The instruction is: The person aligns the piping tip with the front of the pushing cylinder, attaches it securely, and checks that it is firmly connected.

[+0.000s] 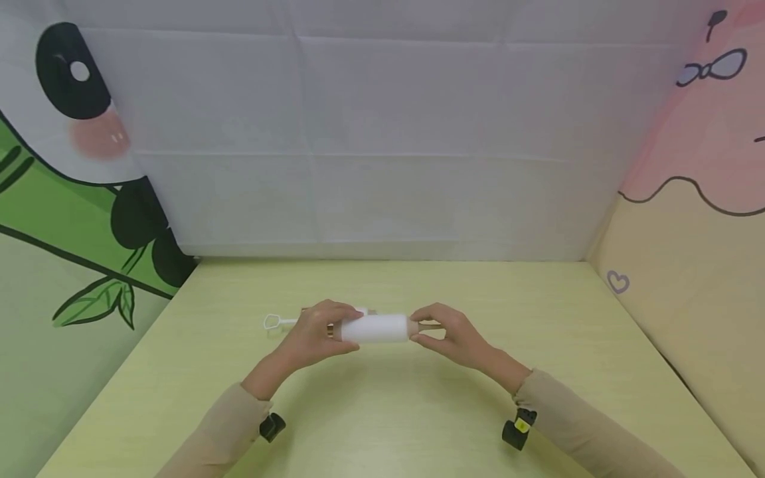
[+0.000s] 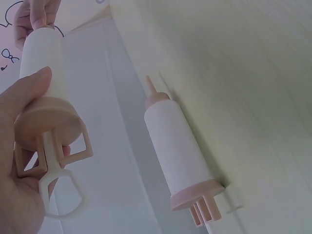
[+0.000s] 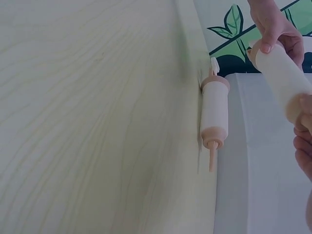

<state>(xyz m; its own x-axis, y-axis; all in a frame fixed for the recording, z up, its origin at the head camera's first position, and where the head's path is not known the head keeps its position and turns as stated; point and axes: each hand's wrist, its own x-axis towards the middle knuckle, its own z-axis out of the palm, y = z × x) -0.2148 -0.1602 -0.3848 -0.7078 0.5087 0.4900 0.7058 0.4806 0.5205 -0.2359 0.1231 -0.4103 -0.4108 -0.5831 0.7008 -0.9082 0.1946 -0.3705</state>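
Note:
A dessert decorating syringe with a white barrel and pinkish ends is held level above the table by both hands. My left hand grips its flanged end, thumb and fingers on either side; in the left wrist view a white looped plunger handle sticks out there. At the nozzle end, my right hand pinches the pinkish cap with thumb and fingers. A second, similar syringe lies on the table behind, mostly hidden in the head view except its white loop handle.
The pale wood-grain table ends at a white sheet-like back wall. Painted side panels stand left and right. In the right wrist view the second syringe lies near the table's far edge.

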